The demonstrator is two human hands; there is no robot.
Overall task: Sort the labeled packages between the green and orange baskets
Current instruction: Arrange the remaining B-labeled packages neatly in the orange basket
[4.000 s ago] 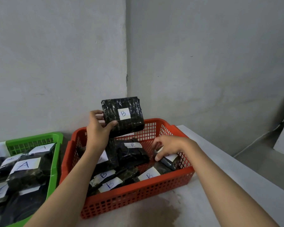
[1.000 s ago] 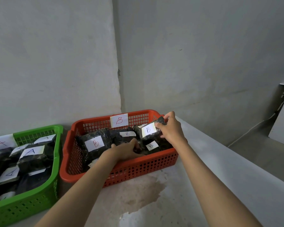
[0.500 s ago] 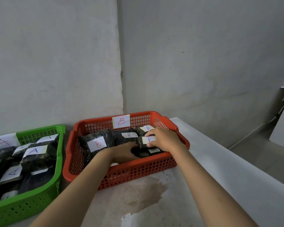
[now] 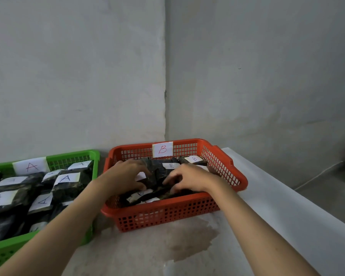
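Note:
An orange basket (image 4: 223, 160) tagged "B" stands in the middle, with several black wrapped packages labelled B inside. Both hands are down in it. My left hand (image 4: 126, 176) grips the left side of a black package (image 4: 157, 174) that sits tilted in the basket's centre. My right hand (image 4: 189, 181) lies on the packages just to the right, fingers spread and curled, touching that same package. To the left stands a green basket (image 4: 92, 156) tagged "A", full of black packages with white A labels (image 4: 66, 179).
Both baskets stand on a pale counter (image 4: 287, 226) set into a grey wall corner. A brownish stain (image 4: 189, 238) marks the counter in front of the orange basket. The counter's right edge drops to a floor with a cable (image 4: 323, 172).
The held B package from earlier now lies in the orange basket. Over the last second both hands sank lower among the packages and drew closer together around the centre package.

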